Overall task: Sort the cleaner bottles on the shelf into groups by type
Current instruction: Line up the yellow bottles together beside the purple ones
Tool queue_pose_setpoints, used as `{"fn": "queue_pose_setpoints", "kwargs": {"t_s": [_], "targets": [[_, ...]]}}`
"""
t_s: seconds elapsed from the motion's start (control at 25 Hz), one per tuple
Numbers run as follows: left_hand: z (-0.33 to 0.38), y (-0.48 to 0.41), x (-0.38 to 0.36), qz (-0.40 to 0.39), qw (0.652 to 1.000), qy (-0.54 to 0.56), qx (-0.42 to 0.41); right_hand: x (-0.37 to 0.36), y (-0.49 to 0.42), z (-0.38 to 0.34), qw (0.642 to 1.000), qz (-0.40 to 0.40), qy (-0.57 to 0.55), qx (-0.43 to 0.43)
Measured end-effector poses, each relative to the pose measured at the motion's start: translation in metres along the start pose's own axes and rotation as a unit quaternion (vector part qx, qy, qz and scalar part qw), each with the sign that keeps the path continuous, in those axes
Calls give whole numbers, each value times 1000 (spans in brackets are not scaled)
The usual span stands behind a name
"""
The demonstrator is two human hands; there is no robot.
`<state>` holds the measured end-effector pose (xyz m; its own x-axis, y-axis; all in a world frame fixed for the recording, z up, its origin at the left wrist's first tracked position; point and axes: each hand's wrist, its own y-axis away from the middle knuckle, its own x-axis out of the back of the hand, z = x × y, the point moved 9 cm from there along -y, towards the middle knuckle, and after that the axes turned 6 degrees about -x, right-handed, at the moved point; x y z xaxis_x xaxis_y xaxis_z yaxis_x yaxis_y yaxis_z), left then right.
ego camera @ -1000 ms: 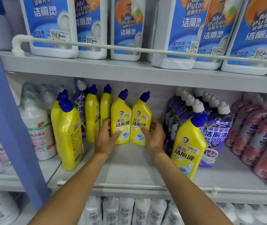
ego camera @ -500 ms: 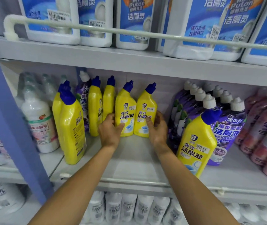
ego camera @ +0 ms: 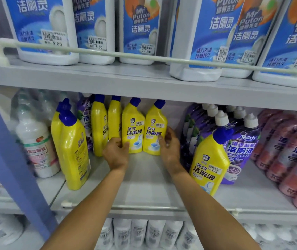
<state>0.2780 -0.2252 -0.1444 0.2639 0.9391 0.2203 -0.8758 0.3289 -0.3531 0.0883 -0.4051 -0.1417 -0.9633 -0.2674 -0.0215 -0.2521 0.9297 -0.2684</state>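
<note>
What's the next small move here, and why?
Probably let go and reach the right hand for the stray yellow bottle, which stands alone in front of the purple bottles. The left hand holds the left yellow bottle and the right hand the right yellow bottle, both upright beside the other yellow bottles at the back.

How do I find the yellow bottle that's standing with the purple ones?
Look at the middle shelf, under the blue-and-white jugs. On its right side stand purple bottles with white caps, and one yellow bottle stands in front of them. It's the only yellow, blue-capped one there, apart from the other yellow bottles.
</note>
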Motion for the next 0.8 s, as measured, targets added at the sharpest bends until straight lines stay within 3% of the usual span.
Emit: {"fn": "queue_pose_setpoints", "kwargs": {"t_s": [0.32, 0.52, 0.64, 0.8], "targets": [[15, 17, 15, -78, 993, 91, -2, 9, 38, -27, 999, 31, 15, -8], [52, 56, 101, 43, 977, 210, -15, 17, 93, -76, 994, -33, -100, -27], [77, 87, 164, 115, 971, 202, -61, 54, 140, -129, 989, -71, -132, -2], [91, 112, 207, 197, 965, 156, -75, 143, 175, -169, 979, -54, -190, 47]]}}
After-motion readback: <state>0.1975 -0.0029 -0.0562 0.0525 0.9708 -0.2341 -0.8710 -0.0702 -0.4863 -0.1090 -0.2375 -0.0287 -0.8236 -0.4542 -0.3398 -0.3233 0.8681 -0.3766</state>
